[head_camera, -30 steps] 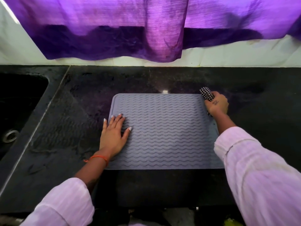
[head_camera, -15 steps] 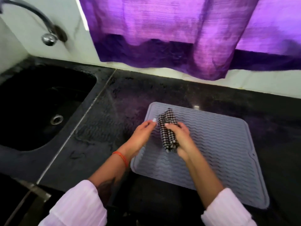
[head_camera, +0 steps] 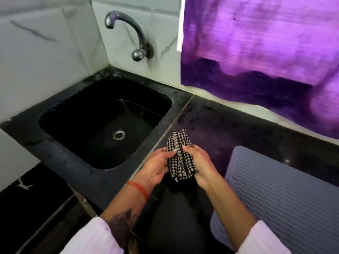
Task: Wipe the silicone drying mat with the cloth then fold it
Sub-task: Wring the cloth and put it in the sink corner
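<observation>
So both hands point(head_camera: 159, 166) point(head_camera: 200, 165) grip checked cloth point(head_camera: 180, 158), no legible txt.

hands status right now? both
Left hand: pinching the checkered cloth at its left side.
Right hand: gripping the same cloth.

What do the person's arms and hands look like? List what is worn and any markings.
Both arms wear pale pink sleeves pushed up the forearms. The left hand has an orange thread bracelet at the wrist, a dark floral tattoo on the forearm and light-painted nails. The right hand shows no jewellery.
</observation>
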The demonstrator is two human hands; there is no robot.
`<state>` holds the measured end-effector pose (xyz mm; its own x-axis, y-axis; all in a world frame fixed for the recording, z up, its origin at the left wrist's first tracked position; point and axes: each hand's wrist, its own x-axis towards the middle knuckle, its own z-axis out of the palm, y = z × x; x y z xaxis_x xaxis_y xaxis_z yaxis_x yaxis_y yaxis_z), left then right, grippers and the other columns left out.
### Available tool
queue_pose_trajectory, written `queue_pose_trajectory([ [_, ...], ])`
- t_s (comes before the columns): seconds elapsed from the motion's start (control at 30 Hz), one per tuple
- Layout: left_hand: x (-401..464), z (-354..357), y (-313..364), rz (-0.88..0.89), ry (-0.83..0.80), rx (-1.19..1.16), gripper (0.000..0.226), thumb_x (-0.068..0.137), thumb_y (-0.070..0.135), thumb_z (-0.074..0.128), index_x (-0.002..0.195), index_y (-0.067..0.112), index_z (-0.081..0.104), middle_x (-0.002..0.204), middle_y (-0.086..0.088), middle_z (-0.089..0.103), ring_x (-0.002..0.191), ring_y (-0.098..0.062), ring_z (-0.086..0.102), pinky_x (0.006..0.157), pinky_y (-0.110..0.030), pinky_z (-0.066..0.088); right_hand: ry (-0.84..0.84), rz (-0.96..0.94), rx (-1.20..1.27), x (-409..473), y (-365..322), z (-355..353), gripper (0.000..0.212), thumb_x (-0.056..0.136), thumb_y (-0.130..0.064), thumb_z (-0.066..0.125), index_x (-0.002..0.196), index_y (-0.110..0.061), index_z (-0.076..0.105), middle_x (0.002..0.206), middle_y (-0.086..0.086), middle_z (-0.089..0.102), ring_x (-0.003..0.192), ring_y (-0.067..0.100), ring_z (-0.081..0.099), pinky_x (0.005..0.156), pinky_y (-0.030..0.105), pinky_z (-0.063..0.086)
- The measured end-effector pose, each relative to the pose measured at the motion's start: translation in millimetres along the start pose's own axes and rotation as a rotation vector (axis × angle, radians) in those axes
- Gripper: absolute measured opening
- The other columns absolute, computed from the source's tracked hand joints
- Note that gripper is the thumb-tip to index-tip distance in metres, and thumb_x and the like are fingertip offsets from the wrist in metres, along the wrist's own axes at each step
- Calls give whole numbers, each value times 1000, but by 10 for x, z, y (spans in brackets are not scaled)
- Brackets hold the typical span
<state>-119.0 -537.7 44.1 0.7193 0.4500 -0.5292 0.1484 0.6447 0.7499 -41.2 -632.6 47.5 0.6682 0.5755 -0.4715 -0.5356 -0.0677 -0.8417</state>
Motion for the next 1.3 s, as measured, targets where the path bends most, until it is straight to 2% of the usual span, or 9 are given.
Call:
queue_pose_trajectory([
  [0.17,222,-320,491,93,-2,-113,23,96,27,50,104,9,62,88,-7,69,72,-13,67,62,-24,55,188,-342,-599,401,-56,698,36,78,-47,53,101,-23,68,104,8,65,95,20,62,87,39,52],
  [0.27,371,-514,822,46,-97,-234,69,89,61,36,116,3,62,108,-15,68,99,-25,66,84,-32,55,206,-507,-851,540,-85,1113,42,93,-36,50,131,-17,54,122,6,48,113,18,46,102,29,37],
  [0.33,484,-666,993,28,-114,-295,74,84,60,43,122,-1,57,118,-21,61,112,-32,59,98,-39,47,166,-588,-912,651,-108,1324,40,95,-31,48,132,-14,53,125,5,47,119,19,42,105,26,31],
  [0.5,819,-1087,1283,-12,-76,-393,52,84,26,51,126,-5,51,117,-22,62,101,-31,62,87,-38,51,64,-498,-554,1091,-218,1605,22,88,-25,61,110,-25,67,113,-1,63,103,11,60,95,25,46],
  [0.7,1155,-1453,1611,-40,-108,-395,49,88,27,46,128,-1,51,103,-16,66,89,-25,63,80,-38,52,-271,139,-195,1510,-414,1888,21,85,-23,63,104,-15,66,98,3,71,87,16,66,77,36,54],
  [0.97,1792,-2084,2307,-9,-98,-132,42,79,21,60,117,3,61,110,-14,68,97,-24,65,82,-37,54,-177,97,-111,2382,-544,2516,23,81,-17,69,103,-15,61,98,6,70,88,19,66,75,36,54],
  [1.1,2266,-2387,2613,92,3,-73,79,69,-4,71,139,3,35,126,-19,58,107,-29,62,76,-37,56,-122,82,27,2960,-531,2949,47,81,-11,71,117,-17,42,110,12,64,92,23,65,75,39,55],
  [1.17,2544,-2525,2775,149,105,-114,81,74,-13,63,143,6,26,128,-19,56,109,-29,59,78,-36,53,-137,72,80,3238,-528,3144,43,82,-7,68,115,-16,42,104,12,65,85,22,65,75,40,55],
  [1.3,3011,-2708,3173,254,68,-27,61,75,-22,52,131,1,46,112,-15,64,97,-22,63,76,-31,56,-170,44,174,3759,-604,3482,24,87,2,59,103,-12,48,93,10,64,80,20,63,74,37,54],
])
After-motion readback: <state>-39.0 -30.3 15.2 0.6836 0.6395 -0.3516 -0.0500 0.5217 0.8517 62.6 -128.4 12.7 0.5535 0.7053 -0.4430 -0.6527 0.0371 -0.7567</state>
